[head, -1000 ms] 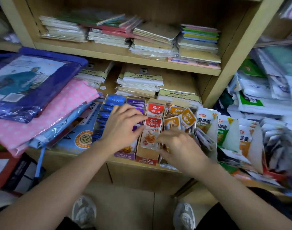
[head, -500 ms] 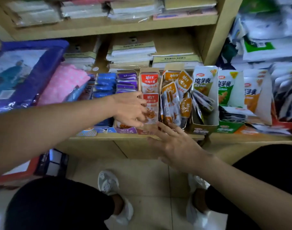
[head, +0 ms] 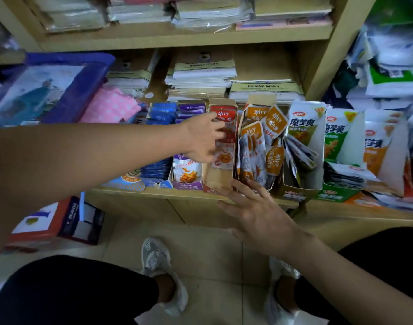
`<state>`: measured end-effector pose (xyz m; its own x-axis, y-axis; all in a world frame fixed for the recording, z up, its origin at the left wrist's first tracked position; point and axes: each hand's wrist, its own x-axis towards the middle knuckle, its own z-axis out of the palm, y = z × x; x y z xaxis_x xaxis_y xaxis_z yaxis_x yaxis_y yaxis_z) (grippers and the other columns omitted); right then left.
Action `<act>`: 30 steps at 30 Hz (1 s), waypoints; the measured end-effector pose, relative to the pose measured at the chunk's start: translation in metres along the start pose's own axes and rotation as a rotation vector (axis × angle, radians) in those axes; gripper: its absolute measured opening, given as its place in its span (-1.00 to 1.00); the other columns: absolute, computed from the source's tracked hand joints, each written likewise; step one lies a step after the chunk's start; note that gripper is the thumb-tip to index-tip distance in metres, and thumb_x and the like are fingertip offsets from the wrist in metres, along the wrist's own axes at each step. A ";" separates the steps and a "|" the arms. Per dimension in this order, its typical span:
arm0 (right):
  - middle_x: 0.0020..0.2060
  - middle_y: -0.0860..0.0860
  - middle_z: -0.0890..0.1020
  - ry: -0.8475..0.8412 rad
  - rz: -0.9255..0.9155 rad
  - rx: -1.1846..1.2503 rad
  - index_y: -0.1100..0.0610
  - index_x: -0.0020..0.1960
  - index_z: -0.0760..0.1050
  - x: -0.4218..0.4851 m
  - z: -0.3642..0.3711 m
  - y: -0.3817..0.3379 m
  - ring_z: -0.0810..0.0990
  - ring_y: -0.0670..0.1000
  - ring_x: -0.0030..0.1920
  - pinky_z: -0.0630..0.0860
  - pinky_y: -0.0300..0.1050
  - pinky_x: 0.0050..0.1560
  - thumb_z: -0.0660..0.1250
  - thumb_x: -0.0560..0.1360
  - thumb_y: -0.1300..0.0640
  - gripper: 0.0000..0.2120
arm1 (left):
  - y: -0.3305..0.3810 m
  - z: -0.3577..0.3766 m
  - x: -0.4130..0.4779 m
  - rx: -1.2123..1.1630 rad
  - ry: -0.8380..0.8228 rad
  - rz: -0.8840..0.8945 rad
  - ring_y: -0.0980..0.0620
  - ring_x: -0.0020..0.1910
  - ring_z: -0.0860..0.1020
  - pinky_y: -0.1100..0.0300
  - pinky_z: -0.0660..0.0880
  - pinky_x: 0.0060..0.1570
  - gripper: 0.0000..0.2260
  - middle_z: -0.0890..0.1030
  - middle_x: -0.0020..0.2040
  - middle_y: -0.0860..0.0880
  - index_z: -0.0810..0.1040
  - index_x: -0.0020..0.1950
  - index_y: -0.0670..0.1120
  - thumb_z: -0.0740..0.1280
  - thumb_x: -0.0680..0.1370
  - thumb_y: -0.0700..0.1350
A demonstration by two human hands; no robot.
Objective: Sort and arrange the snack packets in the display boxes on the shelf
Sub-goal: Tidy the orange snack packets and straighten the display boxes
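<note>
A row of display boxes stands on the wooden shelf (head: 191, 195). My left hand (head: 204, 139) reaches across the purple-packet box (head: 185, 184), and its fingers touch the red snack packets (head: 225, 116) standing in the red box (head: 216, 181). Whether it pinches a packet cannot be told. My right hand (head: 254, 207) is spread flat, fingers straight, against the front bottom edge of the orange-packet box (head: 254, 146), holding nothing. The orange packets lie jumbled and tilted. A blue-packet box (head: 162, 113) stands left of the purple one.
Right of the orange box stand green-and-white konjac packet boxes (head: 303, 127) and further loose packets (head: 378, 146). Stacks of paper booklets (head: 203, 73) fill the shelf behind. Pink and blue bags (head: 60, 95) lie at left. A red-and-blue carton (head: 57, 219) sits on the tiled floor.
My left hand has slid up from the box fronts to the upper red packets. My right hand has stayed at the front edge of the orange box, fingers spread.
</note>
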<state>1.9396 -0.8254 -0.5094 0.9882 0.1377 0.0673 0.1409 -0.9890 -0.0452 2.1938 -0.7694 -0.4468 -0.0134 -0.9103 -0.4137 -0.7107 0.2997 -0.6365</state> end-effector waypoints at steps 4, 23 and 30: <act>0.46 0.01 0.43 0.009 0.014 0.031 -0.03 0.39 0.46 0.000 0.002 0.001 0.34 0.14 0.51 0.24 0.20 0.46 0.49 0.37 -0.17 -0.37 | -0.008 0.015 -0.001 -0.260 0.260 -0.105 -0.01 0.08 0.48 0.02 0.36 0.11 -0.59 0.61 0.07 0.01 0.65 0.17 0.06 0.11 0.61 0.20; 0.38 -0.09 0.48 0.063 0.038 0.145 -0.06 0.33 0.48 0.003 0.004 0.004 0.31 0.06 0.49 0.29 0.15 0.43 0.55 0.32 -0.10 -0.38 | 0.021 -0.004 0.014 -0.437 -0.115 -0.362 -0.08 0.33 0.21 -0.31 -0.06 0.40 -0.70 0.50 0.05 0.11 0.68 -0.03 0.07 0.34 0.47 0.25; 0.41 -0.06 0.49 0.041 0.044 0.124 -0.05 0.32 0.50 0.003 0.003 0.005 0.33 0.08 0.50 0.29 0.12 0.43 0.52 0.35 -0.13 -0.42 | 0.019 0.000 0.001 -0.551 -0.019 -0.172 -0.03 0.17 0.32 -0.20 0.09 0.38 -0.59 0.50 -0.19 0.18 0.64 -0.16 0.11 0.35 0.35 0.43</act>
<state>1.9429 -0.8296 -0.5122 0.9907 0.0891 0.1029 0.1059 -0.9794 -0.1717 2.1806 -0.7643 -0.4594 0.1438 -0.9259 -0.3495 -0.9631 -0.0496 -0.2646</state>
